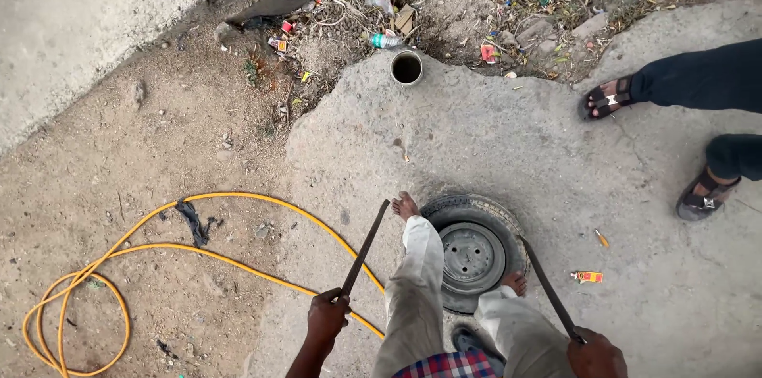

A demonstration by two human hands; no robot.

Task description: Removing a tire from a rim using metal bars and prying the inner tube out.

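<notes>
Ground: bare dusty earth is seen at the left, and a cracked concrete slab (492,140) is seen in the middle and at the right.
Hose: a yellow hose (159,255) is laid in loops on the earth at the far left, and it is led toward the feet.
Litter: scraps and a plastic bottle (384,41) are scattered at the top, just beside an open pipe end (406,67) set in the slab.
Left hand: the left hand (327,316) is closed around the lower end of a dark iron bar (363,251); the bar is tilted up to the right, and its tip is held near the left bare foot (405,205).
Tyre: a small tyre on its wheel (474,254) is laid flat on the concrete and is pinned at its rim by both bare feet.
Right hand: the right hand (595,352) is clamped on a second bar (549,291), whose tip is placed at the right edge of the tyre. The hands are held well apart.
Bystander: two sandalled feet (607,98) of another person are seen at the right, well apart from the tyre.
Risk: in this judgement, a bar could slip off the rim under force and strike the unprotected toes; the hose could be caught by a foot.
</notes>
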